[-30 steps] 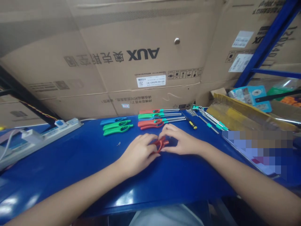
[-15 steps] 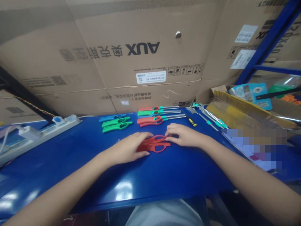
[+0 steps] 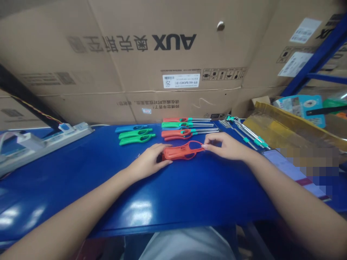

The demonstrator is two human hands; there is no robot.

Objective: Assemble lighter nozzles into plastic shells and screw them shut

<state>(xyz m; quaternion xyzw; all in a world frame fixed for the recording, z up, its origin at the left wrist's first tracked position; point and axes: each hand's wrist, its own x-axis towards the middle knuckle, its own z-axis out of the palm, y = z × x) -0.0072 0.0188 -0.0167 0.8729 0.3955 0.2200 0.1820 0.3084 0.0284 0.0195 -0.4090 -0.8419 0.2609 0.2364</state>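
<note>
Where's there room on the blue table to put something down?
Bare blue table lies between left forearm and right forearm, from the red handle to the near edge. Another patch lies between the white power strip and the left forearm. It's crowded at the back with green handles and metal-tipped tools, and at right with the screen.

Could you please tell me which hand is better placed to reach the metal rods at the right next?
Probably the right hand: it is nearer the metal rods and has only fingertips at the red casing's narrow end. The left hand, farther away, holds the wide end.
</note>
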